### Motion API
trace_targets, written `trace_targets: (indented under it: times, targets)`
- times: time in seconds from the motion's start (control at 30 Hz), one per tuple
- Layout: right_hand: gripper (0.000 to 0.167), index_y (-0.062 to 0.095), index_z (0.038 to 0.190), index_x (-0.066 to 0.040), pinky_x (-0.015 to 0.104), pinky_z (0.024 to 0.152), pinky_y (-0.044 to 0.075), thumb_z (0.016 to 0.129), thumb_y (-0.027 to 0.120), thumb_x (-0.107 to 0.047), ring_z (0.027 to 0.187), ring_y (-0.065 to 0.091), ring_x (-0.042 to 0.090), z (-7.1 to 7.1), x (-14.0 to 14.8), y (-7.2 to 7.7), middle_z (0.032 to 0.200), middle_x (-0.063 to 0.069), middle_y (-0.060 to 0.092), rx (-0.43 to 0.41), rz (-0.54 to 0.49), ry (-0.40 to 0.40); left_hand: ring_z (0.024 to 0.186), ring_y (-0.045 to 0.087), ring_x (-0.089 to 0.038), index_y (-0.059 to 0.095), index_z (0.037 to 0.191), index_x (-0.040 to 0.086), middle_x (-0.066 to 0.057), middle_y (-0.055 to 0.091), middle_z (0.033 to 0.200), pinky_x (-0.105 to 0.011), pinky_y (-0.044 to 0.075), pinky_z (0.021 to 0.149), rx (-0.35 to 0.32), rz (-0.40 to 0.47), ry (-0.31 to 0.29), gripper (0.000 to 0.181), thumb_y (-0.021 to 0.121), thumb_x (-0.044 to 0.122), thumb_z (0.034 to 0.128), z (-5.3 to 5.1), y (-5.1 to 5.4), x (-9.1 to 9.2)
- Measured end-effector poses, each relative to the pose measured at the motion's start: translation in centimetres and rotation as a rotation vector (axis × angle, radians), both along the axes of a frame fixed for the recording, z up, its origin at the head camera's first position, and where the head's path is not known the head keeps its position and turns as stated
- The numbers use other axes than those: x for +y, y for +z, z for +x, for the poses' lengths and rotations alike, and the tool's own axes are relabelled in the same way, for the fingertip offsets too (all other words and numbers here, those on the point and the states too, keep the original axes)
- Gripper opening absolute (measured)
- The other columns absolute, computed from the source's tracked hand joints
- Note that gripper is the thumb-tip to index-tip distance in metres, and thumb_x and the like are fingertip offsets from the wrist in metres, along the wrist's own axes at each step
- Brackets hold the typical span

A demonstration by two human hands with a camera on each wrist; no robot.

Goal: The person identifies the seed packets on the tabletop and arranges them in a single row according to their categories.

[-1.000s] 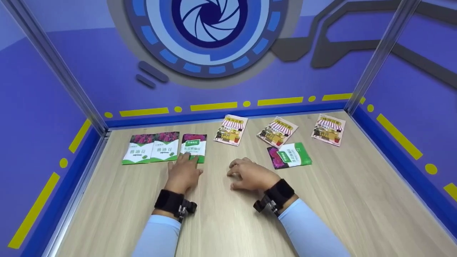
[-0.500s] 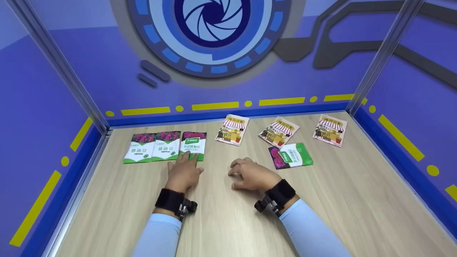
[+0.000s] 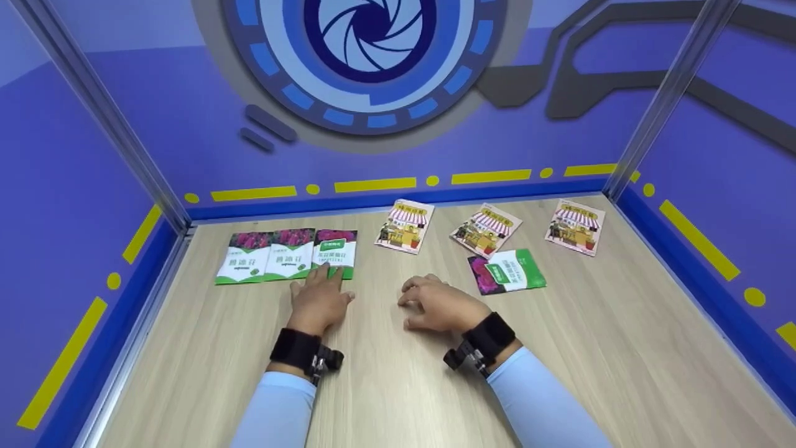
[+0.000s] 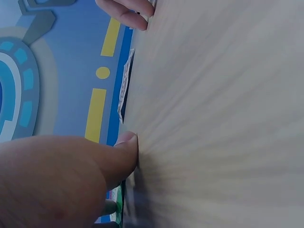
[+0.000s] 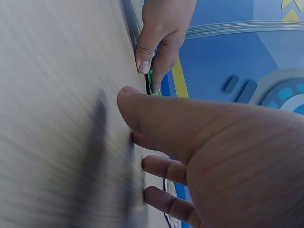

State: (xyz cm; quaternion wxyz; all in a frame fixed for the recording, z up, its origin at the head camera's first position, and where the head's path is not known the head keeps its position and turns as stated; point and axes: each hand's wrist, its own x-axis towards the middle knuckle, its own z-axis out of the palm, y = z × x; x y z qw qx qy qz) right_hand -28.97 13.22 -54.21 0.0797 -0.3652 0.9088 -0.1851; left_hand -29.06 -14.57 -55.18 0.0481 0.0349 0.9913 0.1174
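Note:
My left hand [image 3: 317, 302] rests its fingertips on the lower edge of a seed packet [image 3: 336, 249] with a magenta flower and a green label. Against that packet's left side lie two white and green seed packets [image 3: 290, 256] with dark pink flowers, side by side. My right hand [image 3: 444, 303] rests on the wood, its fingers loosely bent and holding nothing. Beyond it, on the right, another green-labelled seed packet [image 3: 513, 272] lies turned sideways. In the right wrist view the left hand [image 5: 166, 35] touches a packet's green edge.
Three pink packets with a striped-awning shop picture lie along the back: one left [image 3: 404, 227], one tilted in the middle [image 3: 482, 233], one right [image 3: 575, 227]. The middle one meets or nearly meets the sideways seed packet. Blue panels [image 3: 155, 124] enclose the wooden table [image 3: 398, 386].
Under my left fingers the green-labelled seed packet has slid slightly left, closing up to the packet beside it. My right hand has stayed in place.

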Motion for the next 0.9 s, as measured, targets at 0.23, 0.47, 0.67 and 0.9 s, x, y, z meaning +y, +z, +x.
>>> trace_targets:
  times: [0.23, 0.47, 0.67, 0.9]
  targets:
    - [0.043, 0.074, 0.122, -0.017, 0.037, 0.096, 0.047, 0.085, 0.079, -0.039, 0.119, 0.051, 0.023, -0.11, 0.0, -0.14, 0.135, 0.002, 0.058, 0.008, -0.001, -0.001, 0.151, 0.017, -0.038, 0.034, 0.158, 0.016, -0.016, 0.02, 0.166, -0.071, 0.011, 0.113, 0.015, 0.008, 0.006, 0.07, 0.056, 0.048, 0.1002, 0.15, 0.27, 0.05]
    - [0.042, 0.073, 0.122, -0.017, 0.038, 0.099, 0.045, 0.086, 0.079, -0.037, 0.122, 0.05, 0.023, -0.12, 0.14, -0.18, 0.136, 0.003, 0.058, -0.02, -0.017, 0.0, 0.149, 0.024, -0.038, 0.042, 0.154, 0.011, -0.018, 0.029, 0.162, -0.071, 0.016, 0.111, 0.058, -0.003, -0.009, 0.068, 0.059, 0.047, 0.0993, 0.29, 0.09, 0.13]
    - [0.042, 0.073, 0.123, -0.016, 0.038, 0.099, 0.045, 0.087, 0.078, -0.037, 0.122, 0.051, 0.022, -0.18, 0.17, -0.37, 0.136, 0.003, 0.058, -0.018, -0.017, 0.003, 0.148, 0.027, -0.038, 0.043, 0.153, 0.009, -0.018, 0.033, 0.16, -0.072, 0.016, 0.11, 0.059, -0.003, -0.014, 0.066, 0.059, 0.045, 0.0995, 0.17, -0.08, 0.1]
    - [0.043, 0.072, 0.124, -0.017, 0.037, 0.097, 0.046, 0.087, 0.078, -0.039, 0.12, 0.051, 0.02, -0.13, 0.03, -0.21, 0.135, 0.001, 0.058, -0.008, -0.004, -0.009, 0.149, 0.024, -0.039, 0.04, 0.155, 0.011, -0.018, 0.029, 0.162, -0.071, 0.014, 0.112, 0.042, -0.006, -0.013, 0.067, 0.057, 0.046, 0.1004, 0.05, -0.15, -0.04]
